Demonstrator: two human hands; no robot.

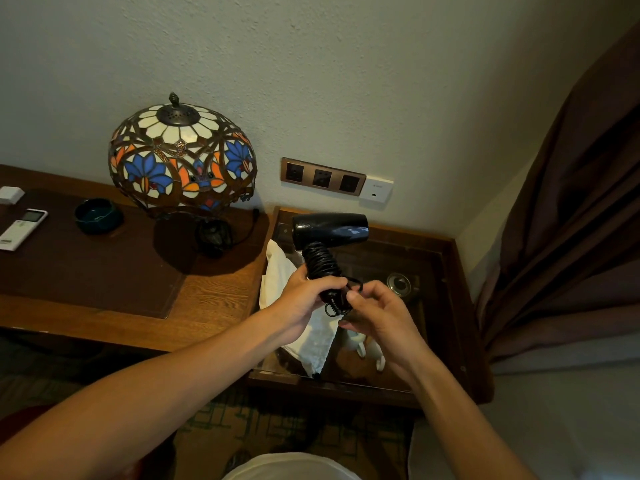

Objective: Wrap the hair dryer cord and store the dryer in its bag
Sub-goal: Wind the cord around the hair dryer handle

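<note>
I hold a black hair dryer (330, 228) upright above a glass-topped side table (446, 268), its nozzle pointing right. Its coiled black cord (322, 259) is wound in several turns round the handle. My left hand (306, 294) grips the lower part of the handle over the cord. My right hand (375, 311) pinches the cord's loose end beside the handle's base. A white cloth bag (282, 271) lies on the side table under and behind my left hand, partly hidden by it.
A stained-glass lamp (181, 157) stands on the wooden desk (214, 292) at left, with a dark ashtray (98, 214) and a remote (22, 228). Wall sockets (322, 176) sit above the side table. A brown curtain (571, 220) hangs at right.
</note>
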